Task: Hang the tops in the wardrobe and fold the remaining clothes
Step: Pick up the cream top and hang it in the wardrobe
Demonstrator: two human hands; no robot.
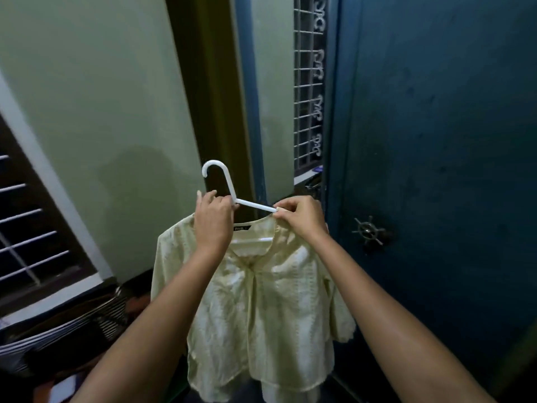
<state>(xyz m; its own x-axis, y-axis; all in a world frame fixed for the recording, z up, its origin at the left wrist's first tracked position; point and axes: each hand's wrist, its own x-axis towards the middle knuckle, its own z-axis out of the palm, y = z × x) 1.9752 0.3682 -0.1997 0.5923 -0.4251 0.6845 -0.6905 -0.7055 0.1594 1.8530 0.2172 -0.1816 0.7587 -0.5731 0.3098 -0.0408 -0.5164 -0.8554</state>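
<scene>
Cream top (258,301) hangs on a white plastic hanger (229,184), held up in front of the person at about the middle of the view, both arms stretched forward and up. Left hand (213,219) is at the hanger's neck, back of hand to camera, fingers curled round the left shoulder of the hanger and the cloth there, thumb side up. Right hand (299,216) sits on the right shoulder – thumb and forefinger pinch the hanger's right arm where the collar edge meets it, other fingers curled in behind. Hook points up and left, free, touching nothing. Right arm of the hanger is bare between the two hands; a lower bar shows through the neck opening. Black label (241,228) inside the collar, text too small to read. Top hangs open-fronted, sleeves drooping to both sides, hem near the bottom edge.

Around it – dark blue door (436,170) to the right with a wheel-shaped metal handle (368,230), just beside the right forearm. White wire grille (308,82) above the right hand, behind a blue frame. Pale green wall (101,97) to the left, dark olive strip (215,82) straight behind the hook. Barred window (26,228) at far left. Striped dark cloth (64,330) lies low left, under the left forearm
</scene>
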